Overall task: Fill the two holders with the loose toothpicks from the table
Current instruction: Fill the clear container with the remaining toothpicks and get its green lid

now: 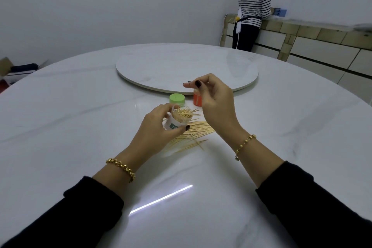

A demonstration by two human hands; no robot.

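On the white marble table (80, 127), the person's left hand (159, 127) grips a clear toothpick holder (174, 122) with a green label, fingers wrapped round its far side and thumb pressed on the near side. The holder is tilted with its open mouth leaning toward 2 o'clock. It is packed with toothpicks, a few tips poking out past the rim. The loose toothpicks (194, 134) lie in a flat heap on the table just at the holder's 4 o'clock, fanned out toward 2 o'clock, with some strays at the near edge. The right hand (214, 102) is raised above the table at the holder's 1 o'clock, thumb and forefinger pinched together and the other fingers loosely curled; whether a toothpick sits in that pinch cannot be told. A green lid (177, 98) stands at the holder's 12 o'clock, and an orange cylinder (197, 101) stands just beside it at 3 o'clock, partly hidden by the right hand. Beyond both lies a round turntable (187, 66). Each wrist wears a gold bracelet below a black sleeve. Far off at 1 o'clock, another person in a striped top (254, 6) stands at a sideboard (302, 36)
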